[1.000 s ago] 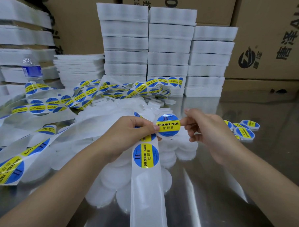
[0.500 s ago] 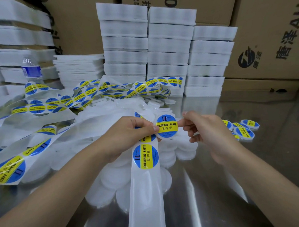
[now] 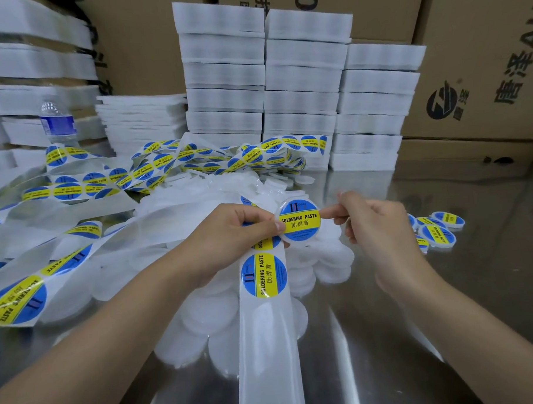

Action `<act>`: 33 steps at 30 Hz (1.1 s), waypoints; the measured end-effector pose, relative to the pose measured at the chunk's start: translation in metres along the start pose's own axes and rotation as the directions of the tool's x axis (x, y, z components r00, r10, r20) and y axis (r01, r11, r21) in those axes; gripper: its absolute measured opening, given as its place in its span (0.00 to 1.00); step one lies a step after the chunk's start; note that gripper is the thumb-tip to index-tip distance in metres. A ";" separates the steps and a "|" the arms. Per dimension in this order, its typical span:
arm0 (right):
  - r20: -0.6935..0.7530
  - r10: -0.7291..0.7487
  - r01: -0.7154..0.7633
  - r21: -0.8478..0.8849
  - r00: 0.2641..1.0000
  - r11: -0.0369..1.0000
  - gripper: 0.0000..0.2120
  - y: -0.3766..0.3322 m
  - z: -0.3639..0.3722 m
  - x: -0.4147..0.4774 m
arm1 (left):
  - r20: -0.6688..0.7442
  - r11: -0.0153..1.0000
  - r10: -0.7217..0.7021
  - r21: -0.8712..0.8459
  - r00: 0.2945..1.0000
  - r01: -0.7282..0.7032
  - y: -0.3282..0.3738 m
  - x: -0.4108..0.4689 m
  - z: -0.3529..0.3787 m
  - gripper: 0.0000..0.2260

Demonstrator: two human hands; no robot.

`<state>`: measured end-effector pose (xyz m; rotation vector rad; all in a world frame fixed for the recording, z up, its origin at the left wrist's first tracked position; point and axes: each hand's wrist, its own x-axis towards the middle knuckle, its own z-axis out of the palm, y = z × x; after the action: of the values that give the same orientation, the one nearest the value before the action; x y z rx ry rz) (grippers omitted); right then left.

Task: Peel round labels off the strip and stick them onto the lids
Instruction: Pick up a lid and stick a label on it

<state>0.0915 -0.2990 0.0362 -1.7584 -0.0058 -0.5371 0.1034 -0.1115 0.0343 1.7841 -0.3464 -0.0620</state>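
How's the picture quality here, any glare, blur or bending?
Head view: the round white lid with the blue and yellow label is sharp; the clear plastic water bottle at left is blurred; the shiny steel table shows bright glare streaks; the wide lens tilts the stacked white boxes.

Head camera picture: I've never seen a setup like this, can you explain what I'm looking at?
No machine here: a person wears the camera on their head, so you look down at their own arms. The left hand grips the label strip, its thumb at the edge of a labelled lid that the right hand pinches from the other side. On the metal table lie plain white lids, loose strips and, to the right, finished lids. White stacks and cardboard boxes stand behind.
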 end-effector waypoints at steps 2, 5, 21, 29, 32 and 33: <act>-0.010 -0.020 0.020 0.005 1.000 1.000 0.18 0.002 0.002 0.000 | 0.000 1.000 0.004 -0.007 1.000 -0.004 0.001 -0.001 0.000 0.12; -0.029 -0.054 0.055 0.022 0.998 0.998 0.15 0.004 0.001 0.001 | 0.000 1.000 0.008 -0.011 1.000 -0.008 0.001 -0.001 0.000 0.12; 0.192 -0.158 0.197 -0.202 0.969 0.959 0.29 0.001 0.008 -0.015 | 0.147 0.989 0.134 -0.084 0.980 -0.122 0.000 -0.005 0.005 0.13; 0.171 -0.214 0.267 -0.414 0.962 0.870 0.30 0.007 0.006 -0.011 | 0.161 0.990 0.137 -0.055 0.977 -0.129 -0.002 -0.004 0.005 0.15; 0.179 -0.240 0.298 -0.497 0.954 0.815 0.33 0.005 0.006 -0.012 | 0.148 0.994 0.105 -0.012 0.983 -0.104 -0.002 -0.004 0.004 0.16; 0.187 -0.243 0.305 -0.512 0.952 0.803 0.35 0.005 0.006 -0.012 | 0.143 0.995 0.098 0.001 0.985 -0.099 -0.002 -0.004 0.005 0.16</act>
<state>0.0844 -0.2918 0.0270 -2.3615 -0.2131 -0.6960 0.0990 -0.1143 0.0304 1.7719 -0.5384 -0.1192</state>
